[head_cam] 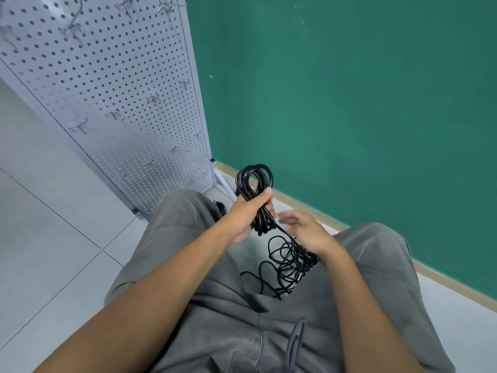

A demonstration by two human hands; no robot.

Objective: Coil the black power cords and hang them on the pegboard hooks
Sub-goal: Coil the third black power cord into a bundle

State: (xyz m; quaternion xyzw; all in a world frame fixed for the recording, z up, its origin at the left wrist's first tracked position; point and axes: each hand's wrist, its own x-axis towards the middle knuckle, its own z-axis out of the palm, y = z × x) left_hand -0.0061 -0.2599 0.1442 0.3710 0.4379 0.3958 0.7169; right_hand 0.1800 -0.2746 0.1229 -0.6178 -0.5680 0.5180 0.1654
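The pegboard [107, 84] stands at the left, a white perforated panel rising from the tiled floor [40, 211], with bare metal hooks [78, 127] scattered over it. None of the hooks near its foot carries anything.

Just right of the pegboard's foot, the left hand [246, 214] is raised above the person's grey-trousered knee. Its grip is closed tight around a black coil [254, 184] of cord, fingers wrapped round the bundle's middle and thumb laid across the front. The loops stand up above the fist, and short ends hang below it.

Further right of the pegboard, a single strand runs from the coil down past the right hand [306, 232]. That hand is blurred; its fingers look spread and loose, and whether they touch the strand I cannot tell.

Below both hands, between the knees, the loose cord [289, 265] lies tangled on the floor.

Right of the pegboard, behind everything, a green wall [349, 103] meets the floor along a tan skirting.
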